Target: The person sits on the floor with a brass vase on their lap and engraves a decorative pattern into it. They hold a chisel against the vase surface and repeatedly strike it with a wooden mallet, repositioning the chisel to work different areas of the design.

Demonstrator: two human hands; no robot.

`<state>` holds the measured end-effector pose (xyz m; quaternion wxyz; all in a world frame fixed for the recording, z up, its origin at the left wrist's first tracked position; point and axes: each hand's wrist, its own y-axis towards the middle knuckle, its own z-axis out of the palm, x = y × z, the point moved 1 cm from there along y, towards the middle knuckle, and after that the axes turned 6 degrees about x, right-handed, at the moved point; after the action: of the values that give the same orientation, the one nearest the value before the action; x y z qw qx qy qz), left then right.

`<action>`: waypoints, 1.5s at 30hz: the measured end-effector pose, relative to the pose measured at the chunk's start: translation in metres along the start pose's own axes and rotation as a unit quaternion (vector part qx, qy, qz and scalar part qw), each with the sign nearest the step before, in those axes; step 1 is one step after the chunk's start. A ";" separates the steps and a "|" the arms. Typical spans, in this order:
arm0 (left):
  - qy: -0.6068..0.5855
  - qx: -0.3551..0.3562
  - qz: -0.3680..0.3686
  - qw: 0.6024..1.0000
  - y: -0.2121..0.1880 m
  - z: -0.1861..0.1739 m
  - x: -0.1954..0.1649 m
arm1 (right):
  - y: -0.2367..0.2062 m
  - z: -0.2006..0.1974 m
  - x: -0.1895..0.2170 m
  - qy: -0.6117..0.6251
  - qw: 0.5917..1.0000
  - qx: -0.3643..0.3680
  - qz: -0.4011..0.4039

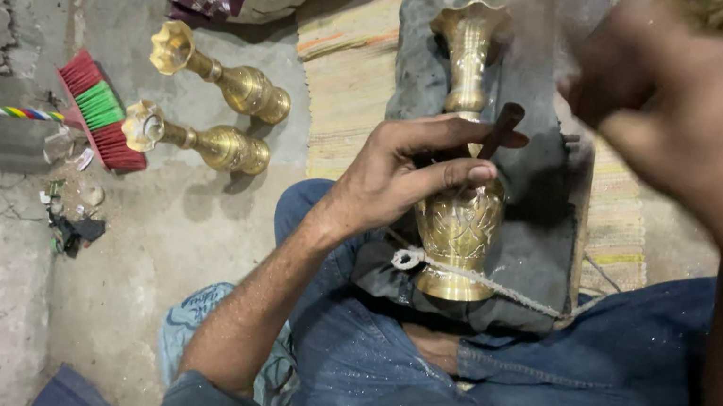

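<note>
Concrete floor, cracked and dusty, person seated on it. Brass vase (459, 208) lies on a dark cloth (536, 220) across the lap, cord (501, 289) looped round its base, likely to keep it from rolling. Left hand (404, 176) rests on the vase body, fingers curled closed around a thin dark tool (504, 124) set tip-down against the metal. Right hand (681, 108) is raised above the vase, blurred; cannot tell its grip or whether it holds anything. Left of the vase, 2 more brass vases (213, 109) lie on the floor, a red-green brush (100, 111) beyond them. Striped mat (350, 87) sits under the cloth.
</note>
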<state>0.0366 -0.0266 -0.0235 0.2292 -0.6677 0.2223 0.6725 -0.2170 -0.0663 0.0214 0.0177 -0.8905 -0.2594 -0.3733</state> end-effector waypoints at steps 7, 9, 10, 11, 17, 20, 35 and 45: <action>0.051 -0.027 0.042 0.997 -0.002 0.003 0.002 | 0.006 0.016 -0.020 -0.088 0.993 0.054 0.061; 0.005 -0.041 0.028 0.999 -0.005 0.006 0.002 | 0.011 0.031 -0.027 -0.365 0.924 0.101 0.050; 0.042 -0.074 0.044 0.995 -0.007 0.009 0.002 | 0.014 0.043 -0.028 -0.299 0.952 0.052 0.043; 0.078 -0.107 0.062 0.989 -0.010 0.014 0.003 | 0.020 0.053 -0.030 -0.233 0.972 0.003 0.033; 0.321 -0.125 0.215 0.914 -0.005 0.052 0.015 | 0.029 0.068 -0.045 -0.110 0.981 -0.001 0.159; 0.415 -0.116 0.204 0.879 0.000 0.062 0.020 | 0.031 0.067 -0.048 -0.089 0.984 -0.004 0.152; 0.129 -0.167 0.193 0.958 -0.003 0.059 0.023 | 0.004 0.071 -0.039 -0.001 0.973 0.032 0.228; 0.007 -0.247 0.058 0.967 -0.019 0.003 0.004 | -0.012 0.032 -0.029 -0.065 0.981 -0.040 0.176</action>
<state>0.0461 -0.0095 -0.0269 0.0159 -0.6940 0.0895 0.7142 -0.2187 -0.0621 -0.0233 0.0304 -0.9447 -0.0842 -0.3154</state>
